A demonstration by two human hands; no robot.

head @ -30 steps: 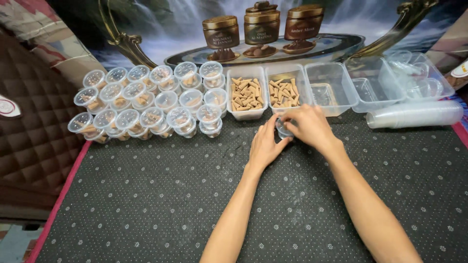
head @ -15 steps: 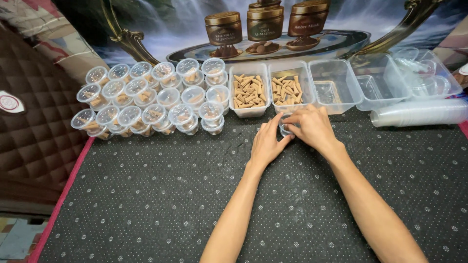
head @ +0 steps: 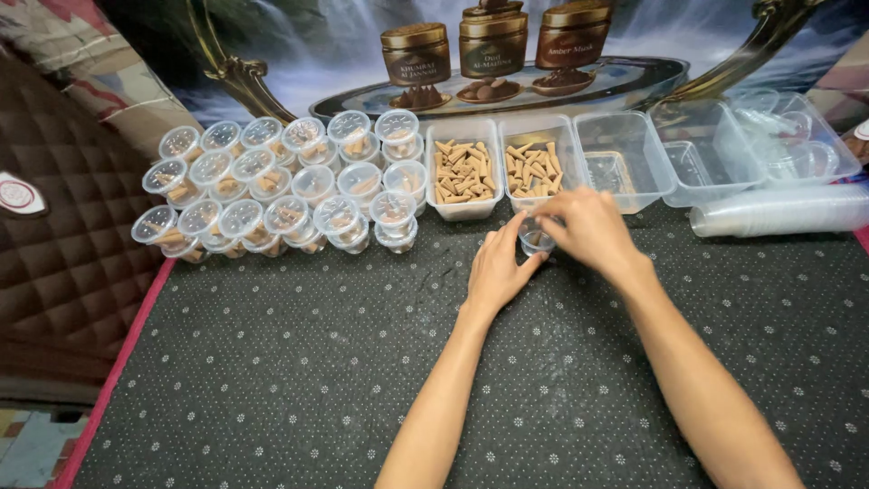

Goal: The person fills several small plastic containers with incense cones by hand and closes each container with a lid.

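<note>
A small clear plastic cup stands on the dark dotted mat just in front of the trays. My left hand grips its left side, thumb against the cup. My right hand covers it from above and the right, fingers curled over its top. Whether a lid is under the fingers I cannot tell. Right behind them stand two clear trays of tan cone-shaped pieces.
Several lidded small cups with tan pieces are stacked at the left. Empty clear trays and a tray of lids sit at the right, with a lying stack of cups before them. A poster backs the table.
Both hands stay on the small cup in the same place; only the camera view shifts slightly.
</note>
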